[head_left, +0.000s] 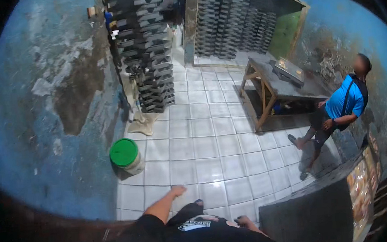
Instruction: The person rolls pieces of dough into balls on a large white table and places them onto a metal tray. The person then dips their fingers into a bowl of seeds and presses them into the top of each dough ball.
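My left hand [178, 191] hangs over the white tiled floor, ahead of my left forearm. Its fingers look curled in, and nothing shows in them. Low in the view, my right hand [243, 220] is beside my dark shirt [198, 239]; it is small and shadowed, so its fingers cannot be made out. Nearest to my left hand stands a whitish bucket [136, 165] with a green lid [124, 152], against the blue wall. Neither hand touches it.
Tall stacks of dark trays [154, 56] stand ahead, with more in an alcove [226, 23]. A wooden table [267, 76] holds a metal tray [289, 71]. At the right stands a person [344, 102] in a blue shirt. A dark counter [308, 221] edges the lower right. A cloth sack [144, 125] lies by the stacks.
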Available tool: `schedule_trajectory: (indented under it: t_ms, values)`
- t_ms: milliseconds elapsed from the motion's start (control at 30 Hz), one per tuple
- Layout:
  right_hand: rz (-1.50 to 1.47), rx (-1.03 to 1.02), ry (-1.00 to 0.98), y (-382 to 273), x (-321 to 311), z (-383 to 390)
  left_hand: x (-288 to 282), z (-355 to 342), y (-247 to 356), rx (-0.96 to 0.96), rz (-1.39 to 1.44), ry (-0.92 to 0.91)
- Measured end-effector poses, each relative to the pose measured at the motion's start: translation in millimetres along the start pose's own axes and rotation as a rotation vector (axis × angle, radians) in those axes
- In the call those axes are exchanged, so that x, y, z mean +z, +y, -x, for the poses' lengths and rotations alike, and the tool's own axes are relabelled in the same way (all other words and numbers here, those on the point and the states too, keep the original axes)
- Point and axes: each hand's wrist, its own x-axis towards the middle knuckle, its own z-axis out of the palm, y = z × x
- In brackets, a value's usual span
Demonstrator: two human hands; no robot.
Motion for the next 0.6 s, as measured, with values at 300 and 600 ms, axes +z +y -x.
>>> schedule_trajectory:
  t_ms: [300, 600]
  values:
    - [-0.221, 0.127, 0.255, 18.9, -153.0, -133.5, -248.1, -281.7, 210.9, 0.173, 0.316, 0.102]
    - [0.108, -0.148, 0.264, -350.6, -518.9, -459.2, -373.9, -486.6, 167.1, -0.249, 0.379, -0.016]
